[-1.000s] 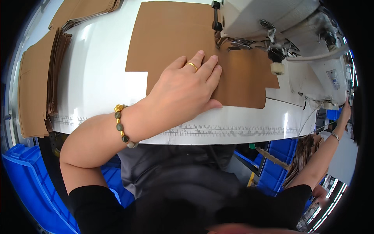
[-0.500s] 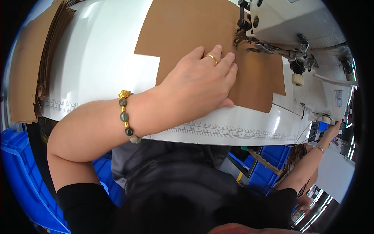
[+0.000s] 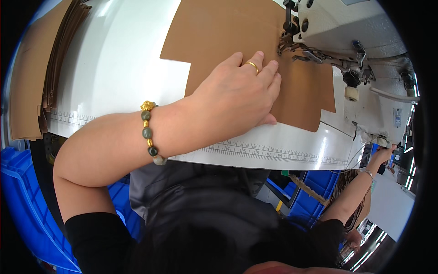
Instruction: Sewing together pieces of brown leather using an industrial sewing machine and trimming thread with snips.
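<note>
A brown leather-like panel (image 3: 223, 29) with notched corners lies flat on the white sewing table, partly under the needle and presser foot (image 3: 286, 43) of a sewing machine (image 3: 351, 27). My left hand (image 3: 244, 89) presses on the panel just left of the foot, palm down with the fingers stretched out. It wears a gold ring and a beaded bracelet. My right hand (image 3: 387, 151) reaches to the far right end of the machine. It is small there, and its fingers are too hidden to read.
A stack of brown panels (image 3: 29, 77) sits at the table's left end. A printed ruler strip (image 3: 273, 154) runs along the near edge. Blue plastic bins (image 3: 34, 205) stand below on the left, with another blue bin (image 3: 319, 185) below on the right.
My right hand has shifted slightly at the machine's right end. My left hand stays flat on the panel. The whole view has moved a little.
</note>
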A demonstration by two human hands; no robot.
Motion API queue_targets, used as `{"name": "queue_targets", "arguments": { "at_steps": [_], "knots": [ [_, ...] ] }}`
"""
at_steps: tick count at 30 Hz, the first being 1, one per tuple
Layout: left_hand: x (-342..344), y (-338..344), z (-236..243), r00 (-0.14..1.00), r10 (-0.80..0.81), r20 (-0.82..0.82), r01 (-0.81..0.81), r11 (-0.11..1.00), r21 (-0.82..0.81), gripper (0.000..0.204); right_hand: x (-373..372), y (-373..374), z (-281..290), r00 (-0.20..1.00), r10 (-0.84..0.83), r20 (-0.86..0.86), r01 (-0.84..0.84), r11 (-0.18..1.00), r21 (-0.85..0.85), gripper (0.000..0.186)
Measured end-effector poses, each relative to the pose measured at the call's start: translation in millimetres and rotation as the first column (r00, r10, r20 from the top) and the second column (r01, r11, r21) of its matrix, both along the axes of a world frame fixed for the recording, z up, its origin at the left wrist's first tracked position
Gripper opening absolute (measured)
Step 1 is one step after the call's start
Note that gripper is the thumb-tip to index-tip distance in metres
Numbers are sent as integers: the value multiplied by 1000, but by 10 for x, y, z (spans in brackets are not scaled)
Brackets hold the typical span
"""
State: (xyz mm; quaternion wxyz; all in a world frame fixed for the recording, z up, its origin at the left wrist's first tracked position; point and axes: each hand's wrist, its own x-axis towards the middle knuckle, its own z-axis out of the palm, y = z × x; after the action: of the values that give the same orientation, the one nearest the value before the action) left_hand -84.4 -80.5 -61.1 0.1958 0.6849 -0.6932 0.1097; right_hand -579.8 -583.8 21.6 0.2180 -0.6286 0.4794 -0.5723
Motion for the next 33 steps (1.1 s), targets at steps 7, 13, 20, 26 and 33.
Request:
{"name": "queue_targets", "arguments": {
  "at_steps": [7,13,20,26,33],
  "knots": [
    [30,-10,17,1000,-20,-13,20,1000,-4,62,-491,-332,107,995,-93,27,91,994,59,41],
    [36,-14,143,1000,-19,4,19,999,50,64,517,943,14,955,-151,256,251,869,-426,35],
    [34,-22,192,998,-57,35,53,992,115,67,2780,2793,-352,457,508,-730,-856,475,-205,51],
    [-9,-61,256,998,-62,23,57,987,152,70,3425,3058,-489,278,369,-887,-881,467,-82,46],
    [1,-50,235,998,-33,54,24,986,164,73,3485,3031,-637,295,365,-883,-887,448,-111,44]
  ]
}}
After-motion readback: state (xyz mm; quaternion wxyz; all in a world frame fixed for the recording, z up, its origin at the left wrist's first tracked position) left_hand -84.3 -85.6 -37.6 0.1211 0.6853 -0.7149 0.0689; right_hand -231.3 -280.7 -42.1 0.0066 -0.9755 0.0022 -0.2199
